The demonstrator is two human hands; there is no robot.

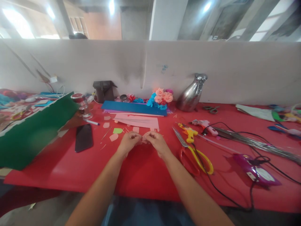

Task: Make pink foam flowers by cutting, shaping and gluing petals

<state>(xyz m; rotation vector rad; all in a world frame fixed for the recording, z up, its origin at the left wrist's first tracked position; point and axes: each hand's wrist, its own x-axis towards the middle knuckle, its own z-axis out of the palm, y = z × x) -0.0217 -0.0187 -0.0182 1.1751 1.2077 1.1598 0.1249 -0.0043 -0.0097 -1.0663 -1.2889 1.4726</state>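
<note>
My left hand [129, 142] and my right hand [157, 142] meet above the red table, fingertips pinched together on a small pink paper piece [145, 139]. The fingers cover most of it, so its shape is hard to tell. Just beyond lie cut pink petal shapes [114, 137], a lime-green petal shape [117, 130] and a pink paper sheet [138, 121] with dark lines across it. Blue sheets [134, 108] are stacked behind, with a bunch of peach and blue paper flowers [162, 96] at their right end.
Scissors [184, 142] with red and yellow handles, a yellow glue gun [190, 133], a pink glue gun [207, 125] and a purple power strip [255, 171] with black cables lie right. A phone [84, 138], glass jar [81, 105] and green board [35, 135] stand left. A metal jug [192, 94] is behind.
</note>
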